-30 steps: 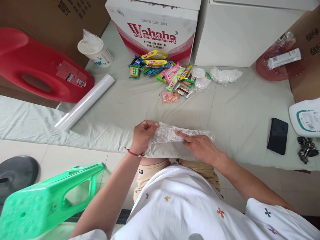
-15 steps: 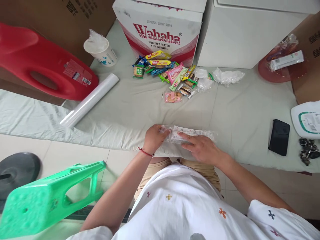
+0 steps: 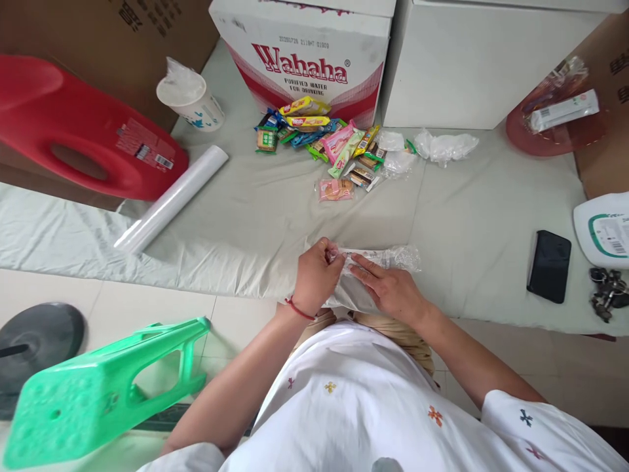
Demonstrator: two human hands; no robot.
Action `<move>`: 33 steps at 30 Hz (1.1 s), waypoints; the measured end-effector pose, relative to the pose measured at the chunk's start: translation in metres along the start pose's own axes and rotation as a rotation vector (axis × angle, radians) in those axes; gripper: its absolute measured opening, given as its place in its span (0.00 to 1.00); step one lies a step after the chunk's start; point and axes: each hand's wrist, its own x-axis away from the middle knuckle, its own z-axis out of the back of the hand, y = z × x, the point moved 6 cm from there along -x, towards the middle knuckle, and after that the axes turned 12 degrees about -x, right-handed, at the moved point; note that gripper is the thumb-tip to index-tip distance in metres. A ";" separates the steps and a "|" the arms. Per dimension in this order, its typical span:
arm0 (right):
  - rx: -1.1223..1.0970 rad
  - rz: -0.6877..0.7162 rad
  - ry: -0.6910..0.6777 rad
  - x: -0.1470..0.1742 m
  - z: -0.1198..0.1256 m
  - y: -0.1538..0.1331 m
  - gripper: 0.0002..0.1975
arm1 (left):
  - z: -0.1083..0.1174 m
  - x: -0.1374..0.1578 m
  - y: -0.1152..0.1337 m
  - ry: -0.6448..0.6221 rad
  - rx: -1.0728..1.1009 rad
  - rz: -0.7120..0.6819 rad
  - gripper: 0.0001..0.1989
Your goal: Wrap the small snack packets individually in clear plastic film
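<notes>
At the table's front edge lies a flat white printed packet wrapped in clear plastic film (image 3: 407, 257). My left hand (image 3: 317, 272) is closed in a pinch on the film at the packet's left end. Stretched fingers of my right hand (image 3: 390, 286) rest on top of the packet, pressing it against the cloth. Both hands hide part of its print. Beyond them, a single pink-wrapped biscuit (image 3: 335, 189) lies in front of a pile of small snack packs (image 3: 339, 145).
A roll of clear film (image 3: 171, 198), a red jug (image 3: 83, 131) and a paper cup (image 3: 191, 105) stand left. White boxes (image 3: 314, 59) line the back. Crumpled plastic (image 3: 446, 145) lies by the snacks. A phone (image 3: 549, 267) and keys (image 3: 608, 293) are right; a green stool (image 3: 108, 387) stands below.
My left hand has moved right along the packet and now pinches the film closer to my right hand. My right hand's fingers stay on the packet.
</notes>
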 end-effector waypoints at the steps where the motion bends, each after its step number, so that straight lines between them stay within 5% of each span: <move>1: -0.011 -0.010 -0.009 -0.001 0.000 0.000 0.27 | -0.008 0.000 0.004 -0.023 0.017 -0.011 0.08; 7: -0.394 0.023 0.085 0.006 0.014 0.005 0.22 | -0.034 0.020 0.016 0.024 -0.210 -0.309 0.19; 10: -0.632 -0.080 0.375 0.018 0.038 0.033 0.17 | -0.047 0.035 0.010 0.034 -0.434 -0.407 0.26; 13: -0.571 -0.342 0.630 0.032 0.058 0.072 0.18 | -0.057 0.040 0.003 0.050 -0.583 -0.429 0.30; 17: -0.608 -0.517 0.375 0.026 0.048 0.097 0.28 | -0.061 0.039 0.002 0.075 -0.628 -0.435 0.29; 20: -0.739 -0.585 0.166 0.028 0.034 0.095 0.23 | -0.062 0.039 0.004 0.087 -0.626 -0.444 0.28; 26: -0.909 -0.582 0.467 0.043 0.038 0.097 0.22 | -0.063 0.040 0.004 0.094 -0.641 -0.446 0.28; 29: -0.987 -0.657 0.463 0.045 0.024 0.094 0.24 | -0.063 0.040 0.006 0.091 -0.668 -0.455 0.28; 33: -0.746 -0.638 0.689 0.040 0.031 0.071 0.18 | -0.063 0.040 0.012 0.071 -0.705 -0.479 0.27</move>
